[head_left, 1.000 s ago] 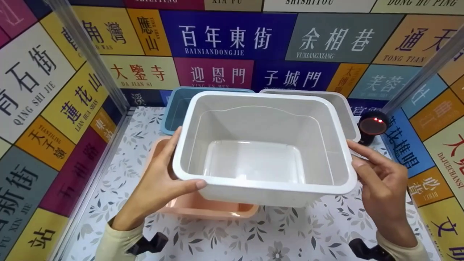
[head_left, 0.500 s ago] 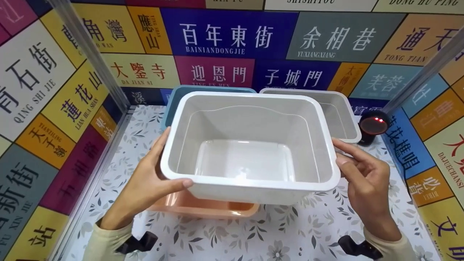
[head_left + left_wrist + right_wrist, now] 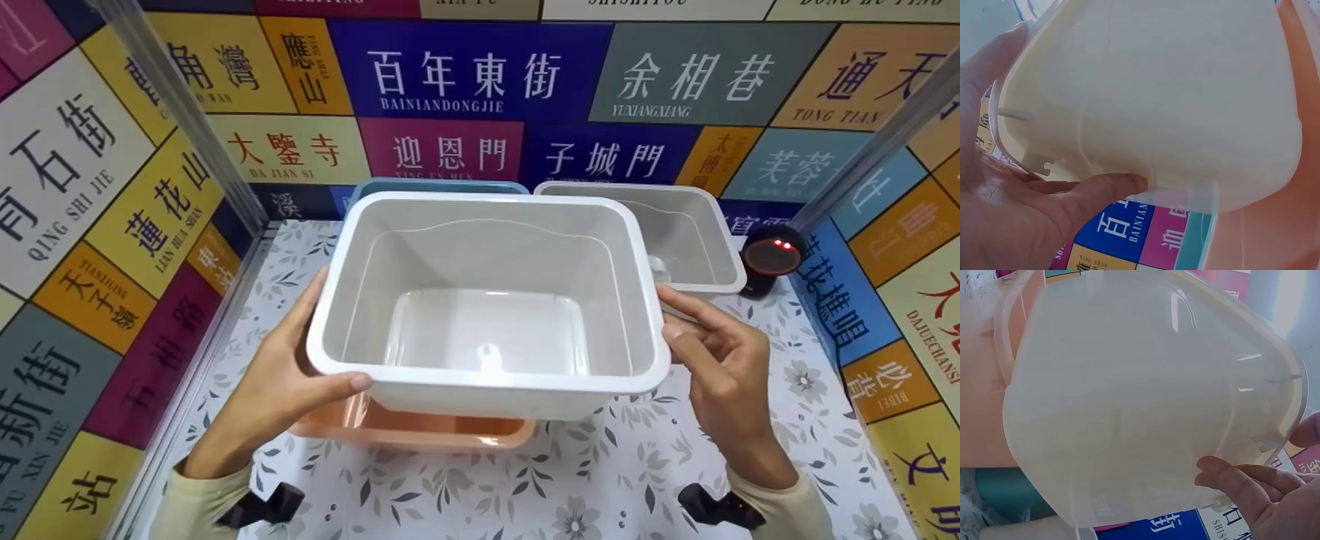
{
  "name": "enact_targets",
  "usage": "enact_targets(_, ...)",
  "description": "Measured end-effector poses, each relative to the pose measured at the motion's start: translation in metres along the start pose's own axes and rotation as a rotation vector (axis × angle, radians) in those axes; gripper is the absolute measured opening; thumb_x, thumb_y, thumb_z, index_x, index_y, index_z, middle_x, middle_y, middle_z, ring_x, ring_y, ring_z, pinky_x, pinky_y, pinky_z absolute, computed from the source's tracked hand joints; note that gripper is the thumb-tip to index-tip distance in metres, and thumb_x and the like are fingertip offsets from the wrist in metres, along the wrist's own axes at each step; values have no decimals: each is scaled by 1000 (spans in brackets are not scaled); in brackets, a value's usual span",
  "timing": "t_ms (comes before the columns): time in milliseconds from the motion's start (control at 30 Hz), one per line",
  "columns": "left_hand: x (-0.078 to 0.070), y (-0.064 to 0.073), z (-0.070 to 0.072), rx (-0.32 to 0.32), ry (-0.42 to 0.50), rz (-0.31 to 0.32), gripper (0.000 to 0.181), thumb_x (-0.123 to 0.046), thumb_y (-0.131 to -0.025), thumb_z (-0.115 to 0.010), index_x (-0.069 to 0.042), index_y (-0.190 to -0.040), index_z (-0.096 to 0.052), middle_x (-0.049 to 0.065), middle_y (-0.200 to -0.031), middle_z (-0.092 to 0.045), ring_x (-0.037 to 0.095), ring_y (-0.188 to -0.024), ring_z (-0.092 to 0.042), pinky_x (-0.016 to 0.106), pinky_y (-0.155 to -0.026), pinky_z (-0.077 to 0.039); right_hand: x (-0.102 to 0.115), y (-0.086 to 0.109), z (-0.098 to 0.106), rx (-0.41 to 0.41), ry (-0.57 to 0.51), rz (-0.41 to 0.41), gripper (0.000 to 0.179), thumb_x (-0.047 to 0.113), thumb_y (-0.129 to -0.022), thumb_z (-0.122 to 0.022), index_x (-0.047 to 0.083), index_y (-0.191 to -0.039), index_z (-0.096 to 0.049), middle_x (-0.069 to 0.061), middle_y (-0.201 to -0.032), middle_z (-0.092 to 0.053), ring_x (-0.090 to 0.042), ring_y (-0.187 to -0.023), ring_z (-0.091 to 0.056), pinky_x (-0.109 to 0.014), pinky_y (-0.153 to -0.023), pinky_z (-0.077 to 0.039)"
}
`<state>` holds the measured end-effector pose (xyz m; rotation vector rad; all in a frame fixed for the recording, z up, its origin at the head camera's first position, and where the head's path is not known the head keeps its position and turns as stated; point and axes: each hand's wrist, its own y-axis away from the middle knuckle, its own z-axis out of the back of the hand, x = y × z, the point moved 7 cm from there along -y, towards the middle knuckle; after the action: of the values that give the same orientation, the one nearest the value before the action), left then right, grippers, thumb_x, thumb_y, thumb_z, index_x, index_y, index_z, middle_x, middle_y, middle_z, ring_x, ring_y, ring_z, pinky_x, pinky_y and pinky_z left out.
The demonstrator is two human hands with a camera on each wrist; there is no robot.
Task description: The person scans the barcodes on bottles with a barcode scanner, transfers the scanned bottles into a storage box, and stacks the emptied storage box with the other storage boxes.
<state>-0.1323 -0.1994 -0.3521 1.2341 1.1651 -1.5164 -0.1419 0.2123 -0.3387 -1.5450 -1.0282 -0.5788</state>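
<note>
Both hands hold up a white plastic storage bin (image 3: 487,262), its open top tilted toward the head camera and nothing inside. My left hand (image 3: 277,382) grips the left end, thumb over the front rim corner; the left wrist view shows its fingers against the outer wall (image 3: 1185,101). At the right end, my right hand (image 3: 720,375) pinches the rim, with fingertips under it on the outer wall (image 3: 1117,399). Below and behind the white bin, a peach-orange bin (image 3: 420,431) stands on the table, mostly covered from the head camera.
A blue bin (image 3: 442,185) stands at the back left, largely hidden. At the back right is a grey-white bin (image 3: 690,240), beside a black round device with red lights (image 3: 772,255). Sign-printed walls (image 3: 450,75) enclose the floral tabletop (image 3: 615,480).
Both hands have carried the white bin steadily to the left, over the peach-orange bin. More of the grey-white bin at the back right now shows. The grips look the same.
</note>
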Motion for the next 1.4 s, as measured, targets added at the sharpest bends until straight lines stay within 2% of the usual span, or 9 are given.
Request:
enact_targets(167,6,2,9,6,-55,6,119,3,-73,-86,-34,-162,-16,12,-157,-35,45,-124,-54,47,-91,-54,-5,-1,-7,8,0,-2,37,-23,-90,-48,-29,-126,-49,-45,-117,-57,-45,-106,-66,-44,-74,-58)
enact_targets(300,7,5,16,5,-103,-14,119,2,-74,-86,-32,-162,-14,14,-158,-34,44,-125,-53,45,-92,-54,-6,-1,-13,19,17,-4,37,-22,-90,-50,-27,-127,-51,-46,-117,-56,-45,-106,-66,-45,-75,-57)
enact_targets(433,8,8,23,1,-94,-34,117,5,-74,-84,-30,-163,-16,15,-159,-33,46,-127,-50,44,-94,-53,-8,0,-20,33,32,-8,37,-21,-90,-51,-25,-127,-52,-46,-118,-56,-44,-106,-66,-45,-75,-57)
enact_targets(667,12,15,37,-16,-68,-20,116,10,-73,-81,-27,-163,-17,16,-160,-31,43,-129,-49,39,-97,-52,-11,-1,-34,57,41,-21,38,-19,-92,-52,-22,-129,-54,-46,-118,-56,-47,-108,-64,-46,-78,-56)
enact_targets(833,11,18,45,-16,-37,-17,116,14,-73,-79,-26,-163,-17,16,-160,-30,43,-129,-49,41,-97,-52,-11,-1,-42,75,60,-21,38,-17,-93,-54,-18,-131,-55,-46,-120,-55,-47,-110,-63,-46,-79,-55)
enact_targets(1067,9,23,55,-24,-74,-29,115,16,-74,-78,-25,-163,-18,21,-160,-30,38,-126,-53,38,-94,-54,-14,-2,-50,98,51,-20,39,-17,-93,-54,-18,-132,-54,-44,-123,-56,-49,-110,-62,-47,-77,-56)
enact_targets(1233,8,25,60,-32,-70,-16,114,17,-74,-77,-25,-163,-20,18,-161,-30,37,-127,-53,39,-94,-54,-18,-1,-55,103,79,-38,40,-15,-93,-56,-14,-133,-56,-40,-124,-59,-49,-109,-63,-46,-77,-56)
enact_targets(1400,7,26,64,-24,-81,-36,112,17,-76,-76,-24,-163,-19,20,-162,-27,33,-127,-54,36,-93,-54,-21,0,-57,100,84,-47,40,-14,-94,-56,-13,-134,-56,-37,-125,-60,-47,-109,-63,-46,-77,-57)
